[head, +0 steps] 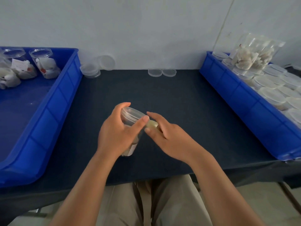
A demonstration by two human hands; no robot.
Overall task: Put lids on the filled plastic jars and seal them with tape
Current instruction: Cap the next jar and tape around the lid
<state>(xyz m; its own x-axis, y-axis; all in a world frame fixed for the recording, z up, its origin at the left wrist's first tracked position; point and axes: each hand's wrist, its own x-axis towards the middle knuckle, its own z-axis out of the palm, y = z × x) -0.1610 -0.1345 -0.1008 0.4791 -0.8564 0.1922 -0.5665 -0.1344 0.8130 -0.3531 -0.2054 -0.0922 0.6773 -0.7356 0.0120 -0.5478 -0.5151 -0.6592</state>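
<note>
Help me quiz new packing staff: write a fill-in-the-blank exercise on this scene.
The hand gripping the plastic jar is the person's ____.
The lidded jars sit in the tray on the person's ____.
That tray and the left tray are both coloured ____.
Missing words: left; right; blue.

One wide-angle camera sits at the person's head, above and behind the left grip (117,132) and right grip (169,137), and faces forward and steeply down. It is close: both forearms enter from the bottom edge, and the grips sit near mid-frame over the dark tabletop (187,95). The frame edges cut the left blue crate (48,111) and the right blue crate (244,98) flanking the grips. The wall (146,30) beyond them fills the top.
</note>
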